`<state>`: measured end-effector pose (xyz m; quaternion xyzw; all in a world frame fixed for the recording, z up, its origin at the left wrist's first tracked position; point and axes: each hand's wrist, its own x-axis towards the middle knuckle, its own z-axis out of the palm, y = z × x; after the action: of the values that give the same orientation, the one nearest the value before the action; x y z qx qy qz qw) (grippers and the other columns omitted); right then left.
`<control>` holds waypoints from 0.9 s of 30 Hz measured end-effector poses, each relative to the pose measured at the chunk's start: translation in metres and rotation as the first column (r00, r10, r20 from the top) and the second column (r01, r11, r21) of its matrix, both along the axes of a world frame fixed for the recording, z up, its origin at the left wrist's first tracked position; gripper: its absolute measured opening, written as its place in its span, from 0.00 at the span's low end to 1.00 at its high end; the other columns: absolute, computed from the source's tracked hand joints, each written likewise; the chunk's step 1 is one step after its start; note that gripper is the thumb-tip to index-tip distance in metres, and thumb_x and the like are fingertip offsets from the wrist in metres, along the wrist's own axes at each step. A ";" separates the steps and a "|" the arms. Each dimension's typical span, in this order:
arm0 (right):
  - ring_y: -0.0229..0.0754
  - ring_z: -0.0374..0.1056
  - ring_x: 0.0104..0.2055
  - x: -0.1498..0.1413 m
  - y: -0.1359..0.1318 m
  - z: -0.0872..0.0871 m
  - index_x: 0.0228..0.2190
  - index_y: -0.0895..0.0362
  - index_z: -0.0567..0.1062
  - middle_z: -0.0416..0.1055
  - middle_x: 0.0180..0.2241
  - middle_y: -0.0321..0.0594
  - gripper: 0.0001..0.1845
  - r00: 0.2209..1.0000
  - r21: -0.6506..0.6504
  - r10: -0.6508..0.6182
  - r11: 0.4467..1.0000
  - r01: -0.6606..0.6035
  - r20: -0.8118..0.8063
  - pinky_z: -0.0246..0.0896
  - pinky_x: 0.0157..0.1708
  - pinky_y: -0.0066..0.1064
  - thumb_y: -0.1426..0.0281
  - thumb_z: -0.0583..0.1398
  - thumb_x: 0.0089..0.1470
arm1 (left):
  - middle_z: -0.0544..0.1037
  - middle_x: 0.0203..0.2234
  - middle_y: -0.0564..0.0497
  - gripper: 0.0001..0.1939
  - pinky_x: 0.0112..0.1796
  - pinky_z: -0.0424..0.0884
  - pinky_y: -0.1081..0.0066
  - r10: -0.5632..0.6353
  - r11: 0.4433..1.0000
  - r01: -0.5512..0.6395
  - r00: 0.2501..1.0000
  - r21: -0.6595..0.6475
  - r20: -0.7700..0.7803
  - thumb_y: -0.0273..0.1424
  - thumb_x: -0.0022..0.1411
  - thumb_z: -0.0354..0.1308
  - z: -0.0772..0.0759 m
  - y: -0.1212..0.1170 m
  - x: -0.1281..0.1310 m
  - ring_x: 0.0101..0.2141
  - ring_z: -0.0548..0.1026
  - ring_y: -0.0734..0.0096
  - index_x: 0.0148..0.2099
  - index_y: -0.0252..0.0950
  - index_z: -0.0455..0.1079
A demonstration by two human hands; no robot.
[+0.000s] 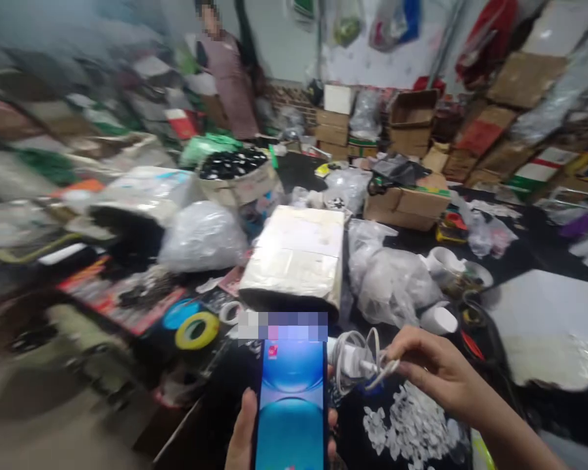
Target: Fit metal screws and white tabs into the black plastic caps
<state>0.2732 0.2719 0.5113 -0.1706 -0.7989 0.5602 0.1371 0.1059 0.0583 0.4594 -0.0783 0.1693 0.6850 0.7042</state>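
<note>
A smartphone (pixel 292 411) with a lit blue screen is upright in my left hand (pixel 242 427), thumb along one edge and fingertips along the other. My right hand (pixel 428 365) pinches a white charging cable (pixel 388 371) between thumb and fingers. The cable is coiled around a white charger plug (pixel 355 360), just right of the phone. Below the right hand lies a pile of small clear plastic pieces (pixel 411 424) on the dark tabletop. The lower part of the phone runs out of view.
A white box-like container (pixel 296 258) lies beyond the phone, between plastic bags (pixel 203 236). Rolls of yellow tape (pixel 196 330) and blue tape (pixel 180 313) lie at left. A white board (pixel 551 326) is at right. Cardboard boxes (pixel 406 202) and a person in an apron (pixel 232 81) are farther back.
</note>
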 end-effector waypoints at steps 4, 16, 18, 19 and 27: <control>0.39 0.70 0.39 -0.023 -0.008 0.029 0.39 0.53 0.72 0.73 0.35 0.40 0.05 0.971 0.296 0.240 0.928 -0.225 -0.016 0.66 0.39 0.29 0.70 0.56 0.61 | 0.82 0.39 0.34 0.35 0.42 0.72 0.63 0.148 0.989 -0.149 0.988 -0.007 -0.047 0.54 0.58 0.53 0.018 -0.026 0.004 0.37 0.81 0.55 0.50 0.26 0.75; 0.43 0.63 0.54 -0.086 -0.068 0.060 0.43 0.52 0.69 0.73 0.39 0.35 0.18 0.693 0.717 0.720 0.462 -0.523 0.042 0.36 0.65 0.44 0.81 0.57 0.52 | 0.83 0.36 0.37 0.35 0.36 0.72 0.66 0.289 0.957 -0.289 0.957 -0.033 -0.003 0.57 0.53 0.56 0.022 -0.106 0.014 0.32 0.82 0.55 0.45 0.29 0.78; 0.46 0.60 0.56 -0.098 -0.083 0.047 0.44 0.53 0.69 0.72 0.41 0.38 0.17 0.730 0.761 0.684 0.470 -0.448 0.008 0.38 0.65 0.44 0.76 0.60 0.52 | 0.83 0.36 0.37 0.37 0.36 0.72 0.65 0.352 0.936 -0.353 0.935 -0.005 -0.044 0.57 0.54 0.55 0.022 -0.121 0.013 0.33 0.82 0.55 0.45 0.27 0.77; 0.48 0.59 0.56 -0.106 -0.093 0.038 0.43 0.53 0.69 0.71 0.41 0.40 0.15 0.762 0.789 0.644 0.502 -0.355 -0.066 0.39 0.64 0.45 0.74 0.61 0.52 | 0.83 0.37 0.37 0.37 0.36 0.72 0.66 0.401 0.916 -0.401 0.914 0.011 -0.065 0.57 0.54 0.55 0.023 -0.129 0.011 0.33 0.82 0.55 0.46 0.26 0.77; 0.52 0.64 0.51 -0.203 -0.235 0.001 0.51 0.55 0.66 0.65 0.48 0.48 0.21 0.931 0.625 0.260 0.779 -0.046 -0.255 0.63 0.48 0.47 0.61 0.58 0.58 | 0.82 0.43 0.40 0.32 0.43 0.71 0.66 0.705 0.704 -0.697 0.662 0.135 -0.256 0.51 0.53 0.61 0.033 -0.248 -0.016 0.42 0.79 0.57 0.48 0.29 0.77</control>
<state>0.0698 0.0367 0.5123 0.0444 -0.9136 0.3023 0.2684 0.0903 -0.1898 0.4921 -0.0281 0.2182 0.9087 0.3548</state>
